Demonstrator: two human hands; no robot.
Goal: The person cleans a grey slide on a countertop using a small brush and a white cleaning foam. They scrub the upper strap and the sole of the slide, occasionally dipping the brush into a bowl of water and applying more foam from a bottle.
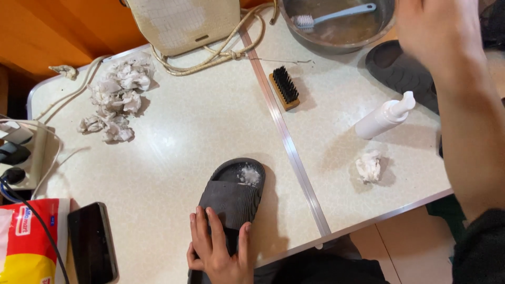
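— Left hand [218, 250]?
— Spread flat, pressing on the dark grey ribbed rubber slipper [233, 197] at the near edge of the pale counter [184, 131]; white foam sits in its heel.
— Right hand [439, 31]?
— Raised above the far right corner, fingers loose, grasping nothing.
— Nearby items?
— A wooden black-bristled brush [284, 87] by the centre seam, a white pump bottle [384, 117] lying right, and a crumpled white tissue [369, 167] near the right edge.

The left hand [218, 247] lies flat with fingers spread; the right hand [439, 31] is raised, open, blurred
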